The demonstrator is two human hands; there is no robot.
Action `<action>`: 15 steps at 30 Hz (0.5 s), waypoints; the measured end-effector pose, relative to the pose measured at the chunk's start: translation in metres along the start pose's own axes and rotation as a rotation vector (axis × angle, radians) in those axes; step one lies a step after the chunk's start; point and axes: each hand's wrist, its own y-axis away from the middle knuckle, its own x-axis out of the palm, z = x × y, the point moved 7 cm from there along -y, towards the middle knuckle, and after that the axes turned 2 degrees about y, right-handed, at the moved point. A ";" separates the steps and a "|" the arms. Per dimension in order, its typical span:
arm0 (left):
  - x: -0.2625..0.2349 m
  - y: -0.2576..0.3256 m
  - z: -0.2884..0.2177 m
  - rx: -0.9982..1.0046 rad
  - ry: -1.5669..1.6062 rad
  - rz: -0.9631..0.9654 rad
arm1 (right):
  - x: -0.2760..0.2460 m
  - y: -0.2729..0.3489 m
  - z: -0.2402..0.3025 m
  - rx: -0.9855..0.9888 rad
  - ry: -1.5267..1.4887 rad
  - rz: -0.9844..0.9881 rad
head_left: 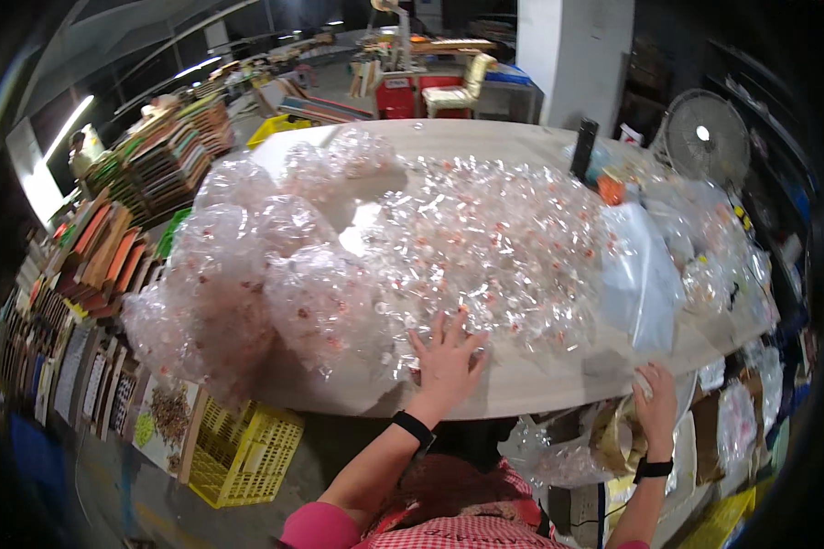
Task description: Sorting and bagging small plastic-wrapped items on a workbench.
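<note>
A wide spread of small clear plastic packets point(504, 238) with orange-red and whitish bits inside covers the middle of the pale table point(540, 380). My left hand point(449, 364) lies over the near edge of this spread, its fingers stretched apart and touching the packets. Over at the right front edge of the table is my right hand point(655, 407), palm down with loosely bent fingers apart; nothing shows in it. Beside that hand, below the table edge, sits a large roll of tape point(616, 435).
Big filled clear bags point(215, 274) crowd the table's left side. On the right lie a pale plastic sheet point(639, 274), loose clear bags point(705, 229) and an upright black cylinder point(584, 149). A fan point(705, 137) stands behind. A yellow crate point(243, 453) is below left.
</note>
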 end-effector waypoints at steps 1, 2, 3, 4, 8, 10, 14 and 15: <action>0.001 0.000 0.001 -0.004 -0.007 0.016 | -0.007 -0.021 0.027 -0.114 -0.040 -0.111; 0.001 0.000 0.001 -0.019 -0.028 -0.003 | -0.003 -0.044 0.055 -0.229 -0.073 -0.120; 0.003 0.000 0.000 -0.008 -0.025 0.003 | 0.005 -0.064 0.082 -0.344 -0.107 -0.126; 0.004 0.002 0.001 0.001 -0.020 0.011 | 0.016 -0.082 0.100 -0.372 -0.126 -0.126; 0.009 0.004 -0.001 -0.001 -0.032 0.039 | 0.107 -0.120 0.109 -0.393 0.012 0.128; 0.010 0.004 0.001 -0.009 -0.040 0.033 | 0.119 -0.116 0.112 -0.371 0.129 0.231; 0.013 0.003 -0.004 0.004 0.015 0.039 | 0.094 -0.073 0.102 -0.014 0.222 0.330; 0.013 -0.001 -0.005 0.003 0.028 0.054 | 0.095 -0.077 0.095 -0.089 0.143 0.290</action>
